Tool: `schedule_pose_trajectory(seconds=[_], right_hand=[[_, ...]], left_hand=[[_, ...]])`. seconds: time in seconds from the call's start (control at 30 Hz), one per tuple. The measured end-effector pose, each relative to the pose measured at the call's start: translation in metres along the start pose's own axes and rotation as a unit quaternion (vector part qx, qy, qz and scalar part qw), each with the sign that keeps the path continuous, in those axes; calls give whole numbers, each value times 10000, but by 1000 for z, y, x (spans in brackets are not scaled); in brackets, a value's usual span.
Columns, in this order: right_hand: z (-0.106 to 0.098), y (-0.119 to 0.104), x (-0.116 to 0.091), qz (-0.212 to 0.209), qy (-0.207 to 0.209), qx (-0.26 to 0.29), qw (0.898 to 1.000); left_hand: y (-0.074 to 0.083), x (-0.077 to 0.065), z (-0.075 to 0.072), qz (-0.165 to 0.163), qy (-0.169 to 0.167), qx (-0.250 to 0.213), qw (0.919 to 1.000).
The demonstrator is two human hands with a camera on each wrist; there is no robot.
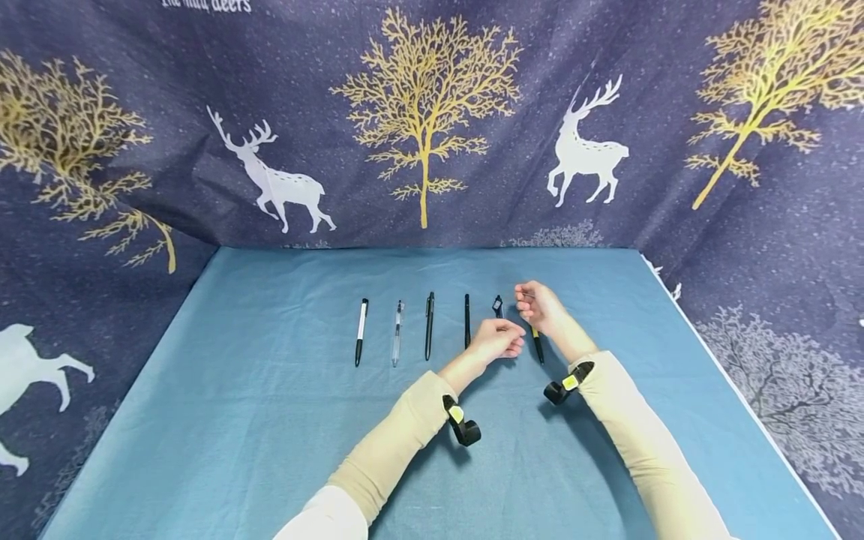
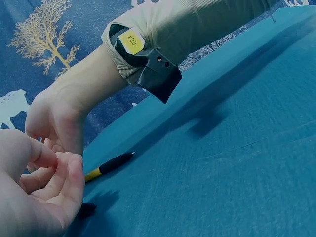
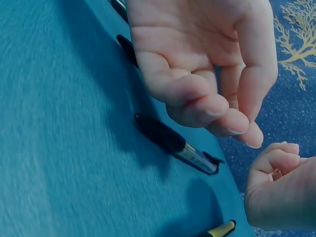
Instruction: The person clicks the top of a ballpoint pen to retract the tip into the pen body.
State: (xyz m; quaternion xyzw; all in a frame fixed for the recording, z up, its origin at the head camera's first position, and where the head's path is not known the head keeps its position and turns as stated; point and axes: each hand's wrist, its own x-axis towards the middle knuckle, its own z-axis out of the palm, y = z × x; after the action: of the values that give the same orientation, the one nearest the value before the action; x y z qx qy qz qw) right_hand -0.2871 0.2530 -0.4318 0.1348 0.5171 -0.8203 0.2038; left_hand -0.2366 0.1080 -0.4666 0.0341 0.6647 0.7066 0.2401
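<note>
Over the right half of the pen row, my left hand (image 1: pixel 496 341) and right hand (image 1: pixel 542 309) are raised close together, their fingers facing. On my left hand (image 3: pixel 212 74) the thumb meets the curled fingertips; nothing shows between them. The right hand (image 3: pixel 284 185) also has bent fingers, with no held thing visible. Below the right hand lies a black-and-yellow pen (image 1: pixel 537 346), partly covered. A pen with a dark clip (image 1: pixel 498 304) is mostly behind the left hand; its black end and clear barrel (image 3: pixel 197 159) appear in the right wrist view.
Leftward on the blue cloth (image 1: pixel 270 435) lie a slim black pen (image 1: pixel 467 319), a black clip pen (image 1: pixel 429 328), a clear pen (image 1: pixel 397 335) and a white-and-black pen (image 1: pixel 361 330), spaced apart. A patterned curtain (image 1: pixel 486 195) hangs behind. Both wrists carry cameras.
</note>
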Motion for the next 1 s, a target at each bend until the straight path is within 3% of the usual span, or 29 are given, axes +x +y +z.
schedule_pose_trajectory(seconds=[0.27,0.53,0.63,0.77,0.83,0.9,1.0], right_hand=[[-2,-9,-8,-122,303,-445,9985],[-6,-8,-9,-102,578,-1229,9907],[-7,-7,-10,-46,667,-1536,9859],[-10,-8,-10,-61,740,-1876,9794],[-11,-8,-11,-118,799,-2036,9757],[-12,-8,-11,-185,861,-2151,9726],[-15,-8,-12,-224,916,-2362,9671]], left_hand=[[2,-5,11,-60,-296,-24,9995],[0,-7,16,311,-408,860,9950],[-2,-9,17,589,-503,1613,9839],[-2,-10,19,996,-569,2621,9582],[-2,-10,21,1158,-587,2897,9483],[-2,-8,23,1288,-597,3039,9421],[-2,-7,26,1263,-454,3114,9408]])
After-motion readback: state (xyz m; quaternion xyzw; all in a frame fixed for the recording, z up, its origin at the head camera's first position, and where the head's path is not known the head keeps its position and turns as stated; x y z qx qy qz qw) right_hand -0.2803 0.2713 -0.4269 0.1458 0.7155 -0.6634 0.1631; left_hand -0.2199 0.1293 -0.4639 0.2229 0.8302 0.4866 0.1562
